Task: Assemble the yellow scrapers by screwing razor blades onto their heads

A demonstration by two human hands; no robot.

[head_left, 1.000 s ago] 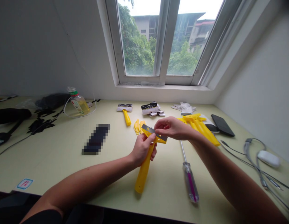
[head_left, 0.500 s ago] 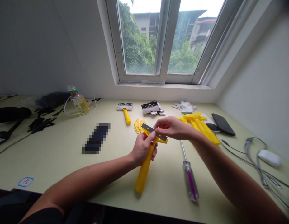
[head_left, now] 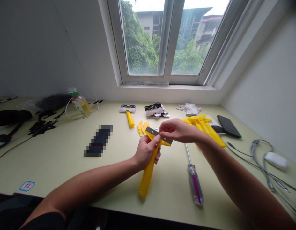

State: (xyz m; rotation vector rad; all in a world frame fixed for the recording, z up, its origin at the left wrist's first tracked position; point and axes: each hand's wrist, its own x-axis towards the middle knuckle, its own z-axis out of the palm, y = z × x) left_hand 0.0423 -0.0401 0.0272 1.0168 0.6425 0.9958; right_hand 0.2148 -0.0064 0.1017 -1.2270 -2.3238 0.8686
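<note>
My left hand (head_left: 148,150) is closed around the neck of a yellow scraper handle (head_left: 147,179), its thumb pressing on a dark metal blade (head_left: 151,131). The blade lies across the handle's wide yellow head. My right hand (head_left: 175,130) is closed in a pinch at the blade's middle, beside the left thumb; its fingertips partly hide the blade, and whether they grip it or something small cannot be made out. Just beyond the hands lie yellow plastic plates (head_left: 141,128) and some tiny metal pieces (head_left: 156,129). A screwdriver (head_left: 195,185) with a clear and purple handle rests below my right forearm.
Several yellow scraper handles (head_left: 210,131) lie at the right, near a black device (head_left: 228,126) and grey cables (head_left: 260,163). Farther back are packaging cards (head_left: 153,109), a finished-looking scraper (head_left: 130,119) and white gloves (head_left: 189,108). A bottle (head_left: 81,105) stands at the left.
The blade's right end has shifted slightly and now sits closer over the scraper head. Both hands keep nearly the same place.
</note>
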